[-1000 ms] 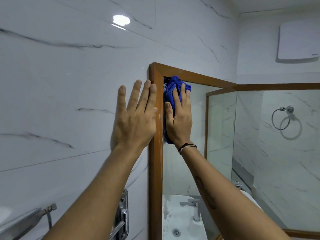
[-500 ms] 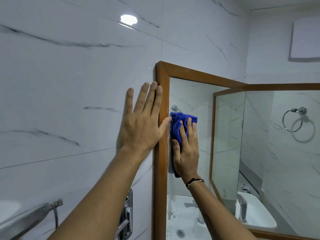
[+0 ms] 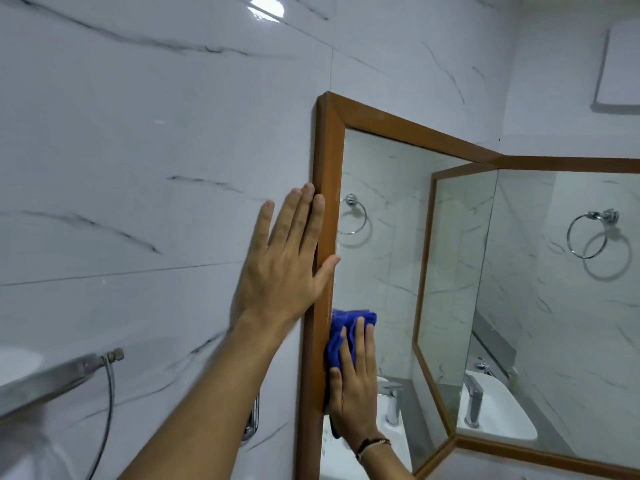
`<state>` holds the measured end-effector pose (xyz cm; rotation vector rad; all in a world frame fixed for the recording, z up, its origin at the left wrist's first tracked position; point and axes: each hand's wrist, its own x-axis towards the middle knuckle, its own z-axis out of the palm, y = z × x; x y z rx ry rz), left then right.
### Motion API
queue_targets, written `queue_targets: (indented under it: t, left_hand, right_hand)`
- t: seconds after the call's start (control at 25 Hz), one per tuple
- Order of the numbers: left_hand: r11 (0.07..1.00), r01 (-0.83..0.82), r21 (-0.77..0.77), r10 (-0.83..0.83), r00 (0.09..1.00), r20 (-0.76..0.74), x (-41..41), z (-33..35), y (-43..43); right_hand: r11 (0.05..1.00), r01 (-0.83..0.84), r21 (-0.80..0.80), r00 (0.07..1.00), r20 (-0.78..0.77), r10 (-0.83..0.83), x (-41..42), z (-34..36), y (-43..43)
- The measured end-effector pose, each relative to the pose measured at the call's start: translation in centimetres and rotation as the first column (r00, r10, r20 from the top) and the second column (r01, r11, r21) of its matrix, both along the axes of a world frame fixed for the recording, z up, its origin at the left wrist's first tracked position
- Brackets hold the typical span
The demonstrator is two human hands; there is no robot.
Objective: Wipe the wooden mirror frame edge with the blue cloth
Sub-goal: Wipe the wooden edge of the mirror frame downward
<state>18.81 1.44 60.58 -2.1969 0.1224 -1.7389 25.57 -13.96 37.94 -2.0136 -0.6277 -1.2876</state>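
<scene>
A wooden mirror frame (image 3: 327, 161) hangs on the white marble wall, its left upright running down the middle of the view. My right hand (image 3: 353, 389) presses a blue cloth (image 3: 341, 332) flat against the inner edge of that upright, low down where wood meets glass. My left hand (image 3: 287, 261) lies flat on the wall tiles just left of the frame, fingers spread, thumb resting across the wood. The hand covers the cloth's lower part.
A second framed mirror (image 3: 568, 306) meets the first at the corner on the right. A towel ring (image 3: 588, 233) and a washbasin with tap (image 3: 485, 407) show there. A metal bar with hose (image 3: 86, 368) juts out at lower left.
My right hand has slid the blue cloth down the frame's inner edge, from near the top corner to the lower part. My left hand has stayed flat on the wall.
</scene>
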Motion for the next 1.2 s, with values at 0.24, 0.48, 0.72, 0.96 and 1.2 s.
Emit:
queue_targets:
  t: [0.24, 0.48, 0.72, 0.96, 1.2]
  left_hand:
    - [1.0, 0.005, -0.024, -0.006, 1.0, -0.007, -0.2, -1.9, -0.3]
    - [0.999, 0.024, -0.043, -0.025, 1.0, -0.002, 0.1, -2.6, -0.8]
    - [0.997, 0.048, -0.057, -0.047, 0.999, 0.024, -0.1, -2.6, -0.9]
    - [0.997, 0.028, -0.066, -0.027, 1.0, 0.008, -0.4, -2.4, -1.0]
    - [0.995, 0.034, -0.092, -0.031, 0.999, 0.034, 0.0, -3.1, -1.1]
  right_hand:
    - [0.999, 0.005, 0.046, 0.982, 0.187, -0.013, 3.7, 13.3, -1.8]
    - [0.998, -0.055, -0.025, 0.994, 0.093, 0.057, 0.6, -0.2, 0.3]
    - [0.996, -0.089, 0.022, 0.966, 0.245, 0.081, 1.6, 14.2, 0.6]
    - [0.993, -0.043, 0.113, 0.952, 0.307, 0.006, 2.7, 27.1, 1.1]
    - [0.994, -0.08, 0.076, 0.996, 0.038, 0.077, -0.5, 3.1, 1.2]
